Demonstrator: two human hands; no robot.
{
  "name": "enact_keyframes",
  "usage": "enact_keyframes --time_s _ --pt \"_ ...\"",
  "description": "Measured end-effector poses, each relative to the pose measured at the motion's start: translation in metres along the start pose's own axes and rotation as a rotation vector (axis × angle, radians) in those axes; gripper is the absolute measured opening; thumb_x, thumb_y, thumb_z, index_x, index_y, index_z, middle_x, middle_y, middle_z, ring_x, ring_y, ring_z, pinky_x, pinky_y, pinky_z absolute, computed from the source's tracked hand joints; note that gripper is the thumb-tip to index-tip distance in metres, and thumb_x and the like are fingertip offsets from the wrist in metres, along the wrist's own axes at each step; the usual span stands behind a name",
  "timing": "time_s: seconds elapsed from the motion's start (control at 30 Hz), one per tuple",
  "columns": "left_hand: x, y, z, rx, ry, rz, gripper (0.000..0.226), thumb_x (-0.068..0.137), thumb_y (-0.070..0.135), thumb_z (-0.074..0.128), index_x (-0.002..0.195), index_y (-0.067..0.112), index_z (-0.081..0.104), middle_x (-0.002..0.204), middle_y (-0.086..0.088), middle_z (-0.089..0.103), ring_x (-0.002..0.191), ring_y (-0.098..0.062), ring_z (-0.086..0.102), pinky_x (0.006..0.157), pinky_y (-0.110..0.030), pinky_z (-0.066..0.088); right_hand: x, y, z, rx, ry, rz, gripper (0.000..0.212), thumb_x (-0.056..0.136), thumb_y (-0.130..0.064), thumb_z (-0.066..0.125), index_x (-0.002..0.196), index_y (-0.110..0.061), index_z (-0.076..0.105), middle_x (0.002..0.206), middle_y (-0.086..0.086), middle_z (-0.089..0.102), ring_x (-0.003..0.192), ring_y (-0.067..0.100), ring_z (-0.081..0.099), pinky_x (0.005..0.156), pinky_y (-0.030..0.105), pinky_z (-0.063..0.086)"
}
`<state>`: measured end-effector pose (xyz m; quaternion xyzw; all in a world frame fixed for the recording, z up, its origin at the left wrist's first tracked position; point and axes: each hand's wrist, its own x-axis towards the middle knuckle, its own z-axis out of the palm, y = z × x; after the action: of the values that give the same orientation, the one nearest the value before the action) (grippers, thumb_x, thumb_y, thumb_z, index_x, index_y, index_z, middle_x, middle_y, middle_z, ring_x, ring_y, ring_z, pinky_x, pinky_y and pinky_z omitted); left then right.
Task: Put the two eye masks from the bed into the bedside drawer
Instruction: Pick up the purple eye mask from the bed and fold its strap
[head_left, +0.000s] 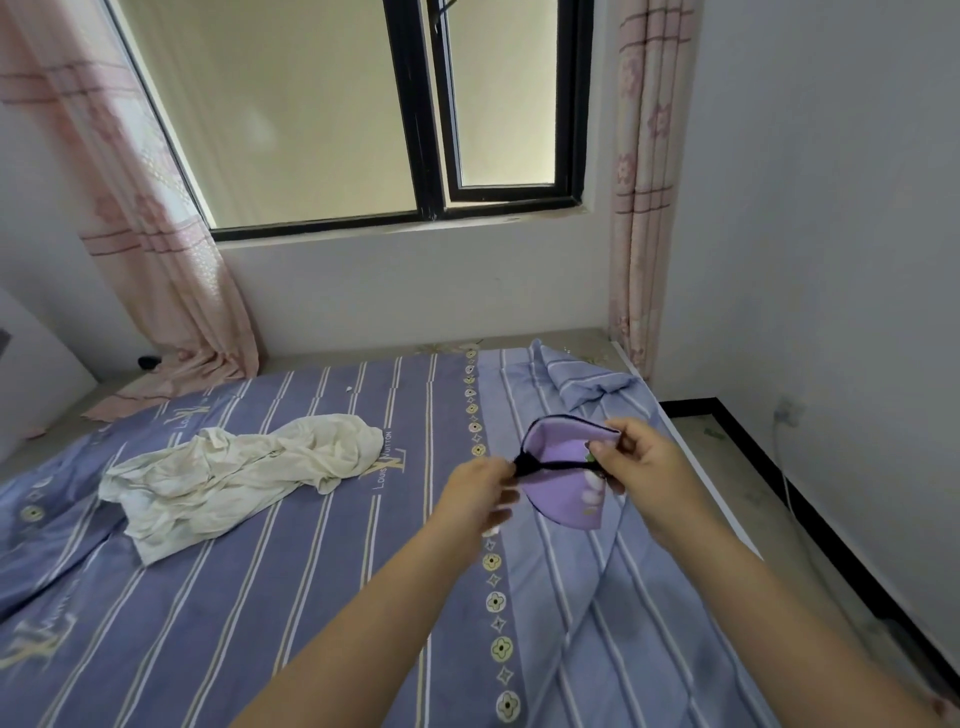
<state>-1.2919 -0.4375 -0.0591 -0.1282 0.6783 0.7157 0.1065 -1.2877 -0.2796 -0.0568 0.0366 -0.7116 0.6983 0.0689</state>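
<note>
Two bare forearms right up close, reaching out over the bed (311, 597) with its purple striped sheet. Left hand (480, 491) pinching the black strap (558, 466) of a purple eye mask (563, 470) at its knotted end, fingers closed on it. Right hand (641, 465) gripping the other side of the same mask, thumb and fingers clamped on the edge near the top corner. So both hands busy with one mask, held up just above the sheet, strap stretched across between them. Mask looks folded or doubled over, black trim around the rim, some small pale and green print on the front, too blurry to make out. Could be two masks stacked together, honestly can't tell. No drawer anywhere in view.

A bit further out to the left, a crumpled cream cloth (239, 473) lying on the sheet, well apart from the hands. Past the mask, a bunched lighter blue striped cover (576, 379) near the bed's far edge. Then pink flowered curtains (156, 234) on both sides and a black-framed window (415, 119) on the white wall.
</note>
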Motion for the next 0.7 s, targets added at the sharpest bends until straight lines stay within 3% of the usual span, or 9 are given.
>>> enact_keyframes --time_s 0.13,0.23,0.3,0.33,0.4,0.47,0.57,0.7 --pt "-0.003 0.008 -0.017 0.21 -0.02 0.363 0.017 0.086 0.007 0.052 0.079 0.022 0.056 0.081 0.003 0.058 0.072 -0.009 0.051 0.063 -0.019 0.041 0.005 -0.005 0.01 -0.01 -0.183 0.072 0.026 0.085 0.008 0.049 0.07 -0.013 0.053 0.055 0.008 0.043 0.033 -0.001 0.04 0.033 0.01 0.031" --pt "-0.005 0.007 -0.031 0.506 -0.028 0.511 0.016 0.08 0.01 0.062 0.092 0.022 0.061 0.074 0.005 0.058 0.066 -0.005 0.052 0.056 -0.004 0.042 0.005 -0.006 0.018 -0.018 -0.287 0.111 0.026 0.083 0.011 0.051 0.072 -0.012 0.053 0.052 0.007 0.045 0.032 -0.001 0.042 0.032 0.011 0.031" --pt "-0.008 0.006 -0.038 0.573 -0.035 0.487 0.015 0.081 0.008 0.062 0.095 0.014 0.065 0.07 0.001 0.055 0.062 -0.009 0.049 0.057 -0.012 0.04 0.003 -0.006 0.023 -0.013 -0.336 0.127 0.027 0.081 0.011 0.053 0.073 -0.014 0.055 0.046 -0.001 0.052 0.032 -0.001 0.043 0.032 0.01 0.03" --pt "-0.01 0.004 -0.042 0.565 -0.071 0.457 0.009 0.083 0.006 0.059 0.087 0.009 0.066 0.068 -0.003 0.055 0.061 -0.01 0.049 0.057 -0.016 0.039 0.003 -0.005 0.026 -0.01 -0.371 0.137 0.027 0.081 0.011 0.054 0.073 -0.015 0.056 0.041 -0.007 0.054 0.032 -0.002 0.043 0.032 0.01 0.03" --pt "-0.014 0.001 -0.052 0.505 -0.129 0.402 0.021 0.086 0.003 0.055 0.069 0.014 0.06 0.064 -0.001 0.056 0.057 0.001 0.053 0.057 -0.011 0.04 0.001 -0.004 0.033 0.013 -0.443 0.15 0.027 0.08 0.011 0.056 0.076 -0.016 0.057 0.039 -0.009 0.055 0.033 -0.003 0.044 0.032 0.009 0.03" --pt "-0.024 -0.002 -0.062 0.381 -0.167 0.315 0.027 0.088 0.001 0.052 0.067 0.019 0.051 0.06 0.008 0.059 0.051 0.009 0.054 0.058 -0.01 0.042 0.001 -0.003 0.041 0.031 -0.489 0.14 0.026 0.079 0.011 0.057 0.077 -0.015 0.058 0.048 -0.007 0.054 0.035 -0.001 0.044 0.033 0.009 0.03" --pt "-0.045 -0.01 -0.077 0.301 -0.021 0.308 0.026 0.085 -0.003 0.054 0.073 0.02 0.056 0.062 0.006 0.063 0.053 0.001 0.057 0.061 -0.017 0.045 -0.001 0.0 0.057 0.025 -0.506 0.089 0.029 0.077 0.011 0.059 0.078 -0.018 0.057 0.065 0.003 0.05 0.037 -0.003 0.048 0.035 0.009 0.035" --pt "-0.085 -0.033 -0.103 0.089 0.336 0.348 0.029 0.087 -0.003 0.052 0.074 0.021 0.063 0.068 0.0 0.061 0.054 -0.003 0.057 0.051 -0.011 0.047 -0.016 0.018 0.095 0.081 -0.549 0.073 0.032 0.077 0.014 0.057 0.071 -0.017 0.054 0.066 0.005 0.05 0.037 -0.003 0.05 0.037 0.009 0.041"
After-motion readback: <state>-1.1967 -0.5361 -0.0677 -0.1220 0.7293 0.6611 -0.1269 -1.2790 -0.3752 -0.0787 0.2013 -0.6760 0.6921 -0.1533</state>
